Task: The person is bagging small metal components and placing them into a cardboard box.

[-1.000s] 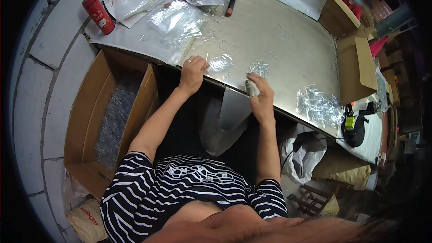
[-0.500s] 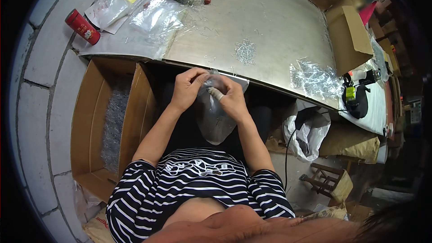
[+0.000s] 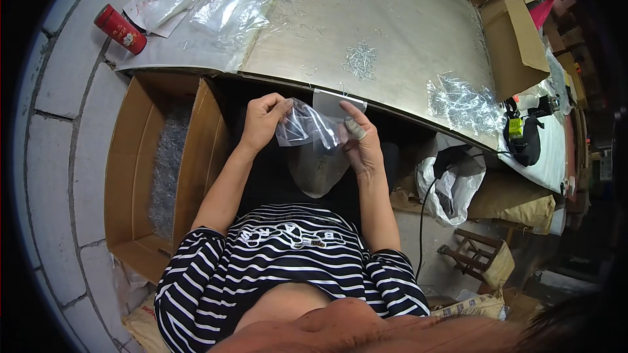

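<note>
A small clear plastic bag [image 3: 306,123] is spread in front of me, just off the table edge. My left hand [image 3: 267,117] pinches its upper left corner between thumb and fingertips. At the bag's right edge is my right hand [image 3: 363,140], its index finger stretched out and its fingers apart. A greyish wrap [image 3: 355,129] covers the right thumb. Whether the right fingertips touch the bag is hard to tell. Below the bag, over my lap, hangs a grey, round-ended trough [image 3: 317,173] with a few dark wire bits in it.
Small piles of bent wire pieces [image 3: 361,60] and more wire pieces [image 3: 461,104] lie on the metal-topped table [image 3: 405,19]. An open cardboard box [image 3: 140,176] stands at my left. A red canister [image 3: 121,29] and plastic bags [image 3: 229,16] are at the far left.
My hands have moved apart from their close pinch. The clear bag now shows spread out, held by the left hand, and the right fingers have opened. The view has shifted slightly.
</note>
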`<state>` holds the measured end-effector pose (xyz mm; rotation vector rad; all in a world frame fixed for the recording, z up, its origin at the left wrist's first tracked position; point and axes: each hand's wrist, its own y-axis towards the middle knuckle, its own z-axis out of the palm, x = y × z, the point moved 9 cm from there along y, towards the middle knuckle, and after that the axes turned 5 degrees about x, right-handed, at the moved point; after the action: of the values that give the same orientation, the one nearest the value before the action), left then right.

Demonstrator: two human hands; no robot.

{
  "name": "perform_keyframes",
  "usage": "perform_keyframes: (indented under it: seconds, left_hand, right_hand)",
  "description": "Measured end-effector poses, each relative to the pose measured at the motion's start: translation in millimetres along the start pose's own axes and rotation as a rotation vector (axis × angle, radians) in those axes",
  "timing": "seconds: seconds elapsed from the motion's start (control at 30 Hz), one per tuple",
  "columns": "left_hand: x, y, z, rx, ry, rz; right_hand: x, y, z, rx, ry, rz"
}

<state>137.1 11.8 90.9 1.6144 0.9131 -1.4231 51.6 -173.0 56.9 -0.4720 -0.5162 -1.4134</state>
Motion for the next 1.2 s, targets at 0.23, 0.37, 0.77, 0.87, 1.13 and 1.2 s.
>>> perform_keyframes:
  seconds: [0.23, 0.37, 0.77, 0.87, 1.13, 1.2]
  left_hand:
    - [17.8, -6.3, 0.4, 0.075, -0.067, -0.108]
    - [21.9, -8.1, 8.5, 0.076, -0.161, -0.154]
    - [-27.9, -17.6, 21.4, 0.153, -0.05, 0.128]
    - [12.0, -32.2, 47.7, 0.407, -0.139, -0.135]
    - [55.4, -45.7, 65.4, 0.369, -0.004, -0.338]
    - [68.2, -50.4, 73.8, 0.464, 0.012, -0.321]
  right_hand:
    - [29.1, -10.6, 19.2, -0.053, 0.019, -0.21]
    - [45.4, -18.0, 49.7, -0.002, -0.764, -0.329]
    - [-1.0, -13.6, 49.7, -0.12, -1.108, -0.169]
    - [-17.9, -15.4, 36.6, -0.135, -0.896, -0.009]
    - [-19.3, -31.9, 10.3, -0.122, -1.135, 0.041]
    - [-37.8, -39.7, -6.4, -0.037, -1.217, 0.019]
